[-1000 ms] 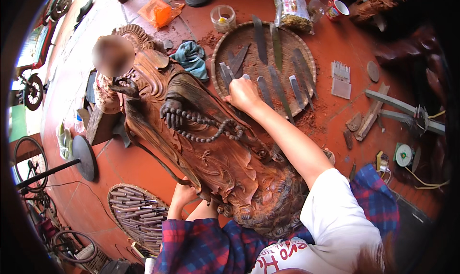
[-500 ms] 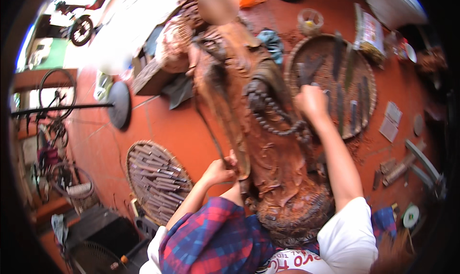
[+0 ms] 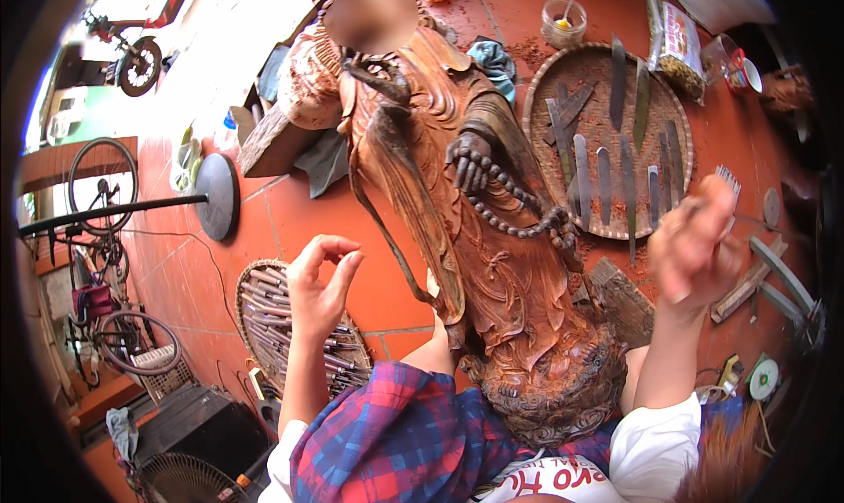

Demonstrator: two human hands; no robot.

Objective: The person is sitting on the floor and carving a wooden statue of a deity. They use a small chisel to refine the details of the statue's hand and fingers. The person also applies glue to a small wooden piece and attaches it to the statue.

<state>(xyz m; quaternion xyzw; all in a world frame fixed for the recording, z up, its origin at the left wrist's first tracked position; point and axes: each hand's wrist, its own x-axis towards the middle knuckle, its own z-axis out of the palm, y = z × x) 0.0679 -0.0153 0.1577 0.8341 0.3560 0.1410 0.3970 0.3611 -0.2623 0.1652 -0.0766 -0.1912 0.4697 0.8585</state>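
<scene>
A large carved wooden statue [image 3: 501, 283] of a robed figure lies lengthwise before me, its ornate base [image 3: 554, 389] by my lap. A string of carved beads [image 3: 505, 226] hangs from its carved hand. To the left of the statue, my left hand [image 3: 321, 283] is raised, fingers curved, thumb and forefinger slightly apart, nothing between them. Off to the right, my right hand [image 3: 699, 244] is lifted with bent fingers. Motion blurs it, so I cannot tell whether it holds anything. A round woven tray [image 3: 545, 76] with several flat metal files [image 3: 618, 85] sits beyond that hand.
An oval basket [image 3: 242, 279] of chisel-like tools stands at lower left. A round black stand base [image 3: 217, 197] with a pole is behind it. Wood pieces [image 3: 745, 283], a plastic bag [image 3: 677, 46] and a cup [image 3: 564, 21] lie right. Bicycles [image 3: 105, 204] are at far left.
My left hand has left the statue's edge and risen leftward. My right hand has moved from over the woven tray to the right and nearer me.
</scene>
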